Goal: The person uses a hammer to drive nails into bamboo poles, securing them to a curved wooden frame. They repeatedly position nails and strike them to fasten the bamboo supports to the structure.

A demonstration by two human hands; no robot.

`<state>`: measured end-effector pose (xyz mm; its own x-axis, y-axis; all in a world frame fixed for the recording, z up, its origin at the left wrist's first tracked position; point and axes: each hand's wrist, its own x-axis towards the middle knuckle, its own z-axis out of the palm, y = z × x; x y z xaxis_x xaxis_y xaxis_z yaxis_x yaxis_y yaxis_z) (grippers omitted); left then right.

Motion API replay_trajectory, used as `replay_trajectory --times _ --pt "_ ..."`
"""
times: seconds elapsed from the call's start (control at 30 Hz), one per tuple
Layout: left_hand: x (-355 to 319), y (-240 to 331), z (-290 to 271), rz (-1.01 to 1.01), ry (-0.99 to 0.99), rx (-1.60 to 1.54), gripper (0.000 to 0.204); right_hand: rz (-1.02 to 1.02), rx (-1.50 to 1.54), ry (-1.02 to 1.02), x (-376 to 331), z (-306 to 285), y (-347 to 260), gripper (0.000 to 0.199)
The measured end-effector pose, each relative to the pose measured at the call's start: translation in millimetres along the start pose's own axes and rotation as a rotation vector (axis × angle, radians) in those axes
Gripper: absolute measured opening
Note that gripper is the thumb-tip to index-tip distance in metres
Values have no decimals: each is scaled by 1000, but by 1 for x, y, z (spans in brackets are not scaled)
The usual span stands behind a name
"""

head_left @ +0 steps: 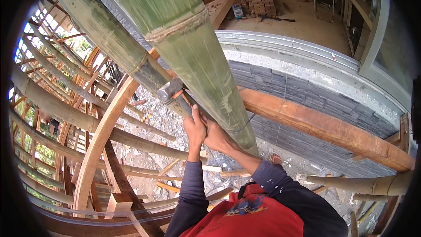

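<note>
I have both hands up at the joint where the thick green bamboo pole [193, 48] crosses the reddish timber beam [324, 127]. My left hand [194, 127] is closed around the handle of a hammer [172, 91], whose grey steel head sits against the underside of the pole, just beside the thinner bamboo pole [105, 30] that runs alongside. My right hand [218, 137] is curled tight under the thick pole; I cannot tell whether it pinches a nail, the thin wire [245, 125] looped there, or only the bamboo.

To do this well, I would judge it best to keep the strokes short and square, since the round bamboo gives the hammer face little to land on and a glancing blow could slide toward my right fingers. Holding near the handle's end would give more control of the swing.

The exact spot under the hammer head is hidden by the pole. The handle is mostly covered by my left hand. The beam's far end runs out of view at the right edge, and the ground of rubble far below is blurred.
</note>
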<state>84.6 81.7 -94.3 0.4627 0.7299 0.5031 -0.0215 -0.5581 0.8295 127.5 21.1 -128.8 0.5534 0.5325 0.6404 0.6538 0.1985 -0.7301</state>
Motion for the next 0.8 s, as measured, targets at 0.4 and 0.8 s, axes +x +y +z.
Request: replay_trajectory --times 0.4,0.8 --pt "-46 43 -25 528 -107 -32 21 -269 342 -97 -7 -28 -26 42" --pt "-97 -11 -1 404 -167 126 31 124 367 -275 -114 -12 59 44"
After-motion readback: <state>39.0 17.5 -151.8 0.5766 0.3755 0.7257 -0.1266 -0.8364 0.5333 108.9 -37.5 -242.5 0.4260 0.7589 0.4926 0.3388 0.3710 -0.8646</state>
